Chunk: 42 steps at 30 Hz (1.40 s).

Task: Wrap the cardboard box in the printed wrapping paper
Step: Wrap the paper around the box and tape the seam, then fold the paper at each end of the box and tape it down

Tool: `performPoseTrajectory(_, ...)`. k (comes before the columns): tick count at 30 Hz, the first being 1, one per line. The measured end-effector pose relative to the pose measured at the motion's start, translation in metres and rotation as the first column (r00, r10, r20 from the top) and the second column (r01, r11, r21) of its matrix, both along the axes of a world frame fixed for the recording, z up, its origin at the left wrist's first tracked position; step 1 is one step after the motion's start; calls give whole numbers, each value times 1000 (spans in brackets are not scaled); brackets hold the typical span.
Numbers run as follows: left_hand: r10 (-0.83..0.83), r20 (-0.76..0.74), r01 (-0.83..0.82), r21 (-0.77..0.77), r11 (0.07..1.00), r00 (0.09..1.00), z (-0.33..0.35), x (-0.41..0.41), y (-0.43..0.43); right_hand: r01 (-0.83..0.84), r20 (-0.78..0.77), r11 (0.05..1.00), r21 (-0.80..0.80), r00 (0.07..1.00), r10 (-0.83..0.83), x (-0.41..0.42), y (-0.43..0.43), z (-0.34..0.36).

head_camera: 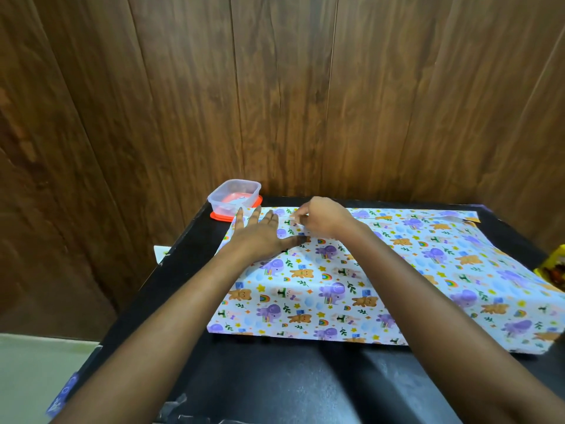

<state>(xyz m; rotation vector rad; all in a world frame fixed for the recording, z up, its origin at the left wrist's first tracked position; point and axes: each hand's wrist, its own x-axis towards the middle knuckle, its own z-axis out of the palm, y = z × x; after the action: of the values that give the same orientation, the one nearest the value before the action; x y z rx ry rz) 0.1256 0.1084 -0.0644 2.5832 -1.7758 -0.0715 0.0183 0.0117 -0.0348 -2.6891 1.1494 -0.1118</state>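
1. Head view, the task's things: the printed wrapping paper (351, 286) lies folded over a wide, flat box shape in the middle of the black tabletop (275, 377). The cardboard box itself is hidden under it. A paper edge runs along the top face near the far side, from 10 o'clock towards 2 o'clock.
2. Head view, hands: the left hand (260, 232) lies flat with its fingers spread, pressing the paper down at 10 o'clock on the box top. The right hand (321, 220) is just beside it at 12 o'clock. Its fingers are curled and its fingertips pinch the paper at that far edge. Whether a bit of tape sits between them is too small to tell.
3. Head view, surroundings: a clear plastic container (234, 195) stands on an orange lid (217, 216) at 11 o'clock, touching the paper's corner. A yellow packet (553, 264) sits at 3 o'clock.
4. Step in hand, as I judge it: closing the long seam on top, while the ends look unfinished.
5. The next move likely calls for pulling the edge taut, keeping the left palm's pressure on, and fixing the seam before folding the 9 o'clock end.
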Motion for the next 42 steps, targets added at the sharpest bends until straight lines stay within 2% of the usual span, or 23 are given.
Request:
performPoseTrajectory(4, 0, -9, 0, -1, 1000, 1000, -1, 1, 0, 13, -93, 1000, 15, 996, -11, 5, 18, 6)
performPoseTrajectory(6, 7, -11, -7, 10, 1000, 1000, 0, 1, 2, -32, -78, 998, 61, 996, 37, 2, 18, 10)
performPoseTrajectory(8, 10, 48, -10, -2, 1000, 999, 5, -4, 5, -18, 27, 987, 160, 1000, 14, -15, 11, 18)
performPoseTrajectory(10, -20, 178, 29, -44, 999, 984, 12, -20, 13, 80, 128, 984, 157, 987, -101, -40, -4, 24)
performPoseTrajectory(11, -66, 178, 82, -81, 993, 982, 14, -36, 18, 136, 145, 983, 125, 977, -153, -55, -18, 24)
performPoseTrajectory(13, -218, 42, 222, -113, 968, 975, 13, -75, 32, 209, 61, 977, 35, 976, -211, -84, -48, 19)
performPoseTrajectory(15, -319, -45, 316, -61, 947, 947, 6, -113, 48, 241, -31, 970, 6, 970, -241, -108, -71, 14)
performPoseTrajectory(16, -349, -13, 347, -63, 936, 937, -4, -125, 53, 249, -38, 967, 47, 968, -247, -117, -82, 10)
performPoseTrajectory(19, -345, 299, 416, -224, 881, 890, -30, -133, 56, 223, -44, 959, 176, 975, -218, -139, -95, 7)
performPoseTrajectory(22, -324, 375, 443, -296, 846, 869, -32, -112, 51, 268, -27, 952, 148, 963, -267, -161, -108, 5)
performPoseTrajectory(25, -196, 269, 296, -408, 863, 943, -34, -99, 46, 315, -41, 942, 119, 949, -312, -190, -104, 11)
performPoseTrajectory(26, -108, 181, 184, -484, 855, 978, -36, -97, 45, 299, -21, 925, 235, 953, -302, -202, -103, 14)
performPoseTrajectory(27, -61, -25, 38, -547, 836, 998, -42, -100, 42, 272, 70, 848, 456, 938, -338, -220, -102, 15)
performPoseTrajectory(28, -87, -360, -150, -580, 801, 929, -44, -106, 44, 226, 131, 711, 666, 902, -410, -235, -99, 15)
performPoseTrajectory(29, -170, -672, -315, -536, 783, 720, -48, -114, 47, 177, 156, 609, 773, 878, -453, -249, -98, 10)
performPoseTrajectory(30, -269, -856, -428, -464, 776, 441, -49, -124, 51, 164, 162, 564, 809, 860, -483, -263, -94, 2)
performPoseTrajectory(31, -322, -930, -519, -368, 772, 180, -49, -133, 55, 199, 145, 554, 809, 844, -516, -272, -86, -6)
performPoseTrajectory(32, -322, -947, -562, -266, 784, -1, -52, -140, 56, 222, 122, 549, 806, 846, -520, -282, -76, -14)
performPoseTrajectory(33, -303, -943, -578, -174, 797, -134, -54, -143, 55, 231, 130, 572, 787, 844, -520, -287, -65, -19)
performPoseTrajectory(35, -279, -927, -586, -84, 806, -250, -54, -144, 51, 235, 213, 651, 722, 819, -533, -290, -46, -17)
performPoseTrajectory(38, -309, -906, -607, -76, 791, -289, -49, -144, 39, 187, 331, 695, 694, 775, -539, -289, -27, -1)
performPoseTrajectory(39, -338, -884, -614, -76, 785, -324, -47, -144, 34, 115, 385, 693, 712, 761, -522, -288, -24, 9)
performPoseTrajectory(42, -410, -796, -631, -47, 775, -444, -43, -141, 15, -252, 527, 572, 781, 757, -387, -282, -18, 52)
